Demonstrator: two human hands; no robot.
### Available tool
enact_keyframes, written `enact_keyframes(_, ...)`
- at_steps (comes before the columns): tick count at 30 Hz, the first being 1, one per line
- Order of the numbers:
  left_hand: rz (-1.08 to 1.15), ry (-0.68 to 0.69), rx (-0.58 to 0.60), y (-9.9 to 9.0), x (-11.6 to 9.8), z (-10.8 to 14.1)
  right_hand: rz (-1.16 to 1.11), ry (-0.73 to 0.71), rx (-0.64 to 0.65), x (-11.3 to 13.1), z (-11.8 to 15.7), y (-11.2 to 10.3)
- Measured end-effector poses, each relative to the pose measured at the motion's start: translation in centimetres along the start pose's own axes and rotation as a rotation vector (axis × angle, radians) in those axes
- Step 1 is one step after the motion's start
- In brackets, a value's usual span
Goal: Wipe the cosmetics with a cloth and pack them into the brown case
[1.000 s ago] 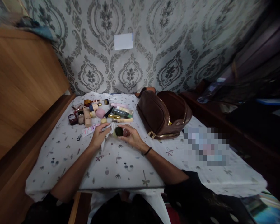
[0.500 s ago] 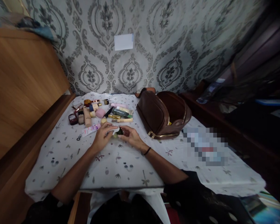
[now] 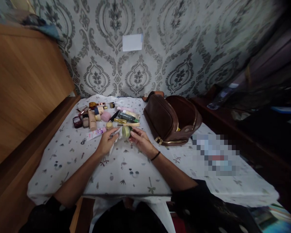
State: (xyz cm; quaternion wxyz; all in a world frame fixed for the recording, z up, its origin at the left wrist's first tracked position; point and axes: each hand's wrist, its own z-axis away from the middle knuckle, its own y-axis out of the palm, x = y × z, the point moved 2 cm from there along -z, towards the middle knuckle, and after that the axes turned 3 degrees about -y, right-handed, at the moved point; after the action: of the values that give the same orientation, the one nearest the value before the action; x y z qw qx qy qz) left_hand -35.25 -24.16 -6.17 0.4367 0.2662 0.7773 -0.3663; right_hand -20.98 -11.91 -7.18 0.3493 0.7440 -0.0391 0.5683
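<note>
Over the middle of the table, my right hand (image 3: 142,140) closes on a small green cosmetic jar (image 3: 126,131) with a dark green lid, held tilted on its side. My left hand (image 3: 107,141) pinches a crumpled white wipe (image 3: 116,137) against the jar's left end. Just behind my hands lie a small round yellow pot (image 3: 109,125) and a thin tan tube (image 3: 132,124). A white and purple squeeze tube (image 3: 96,133) rests left of my left hand.
An open brown leather toiletry bag (image 3: 162,118) stands to the right. Several cosmetics, with a pink sponge (image 3: 106,116) and a beige tube (image 3: 92,120), cover the back left of the patterned cloth (image 3: 140,181). A wooden panel (image 3: 26,74) borders the left; a clear bottle (image 3: 220,97) is far right.
The jar has turned so that its pale green side shows, with the lid toward my right hand. My left hand has drawn slightly away, and more of the wipe hangs into view.
</note>
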Motion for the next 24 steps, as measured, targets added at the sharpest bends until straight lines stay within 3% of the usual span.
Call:
enact_keyframes(6, -0.060, 0.060, -0.038, 0.2, -0.8, 0.3, -0.009, 0.003, -0.035, 0.0, -0.1, -0.1)
enact_keyframes(10, -0.113, 0.073, 0.003, 0.2, -1.5, 0.5, 0.001, -0.011, -0.074, -0.3, -0.2, -0.4)
enact_keyframes(15, -0.005, -0.040, 0.017, 0.3, -1.6, 0.6, 0.083, -0.053, -0.143, -0.5, -0.5, -0.9)
enact_keyframes(20, 0.005, -0.070, -0.052, 0.1, -1.4, 0.4, 0.119, -0.031, -0.065, -0.3, -0.2, -0.6)
enact_keyframes(24, -0.139, 0.005, 0.011, 0.3, -1.4, 0.5, 0.001, -0.012, -0.066, -0.2, -0.2, -0.5)
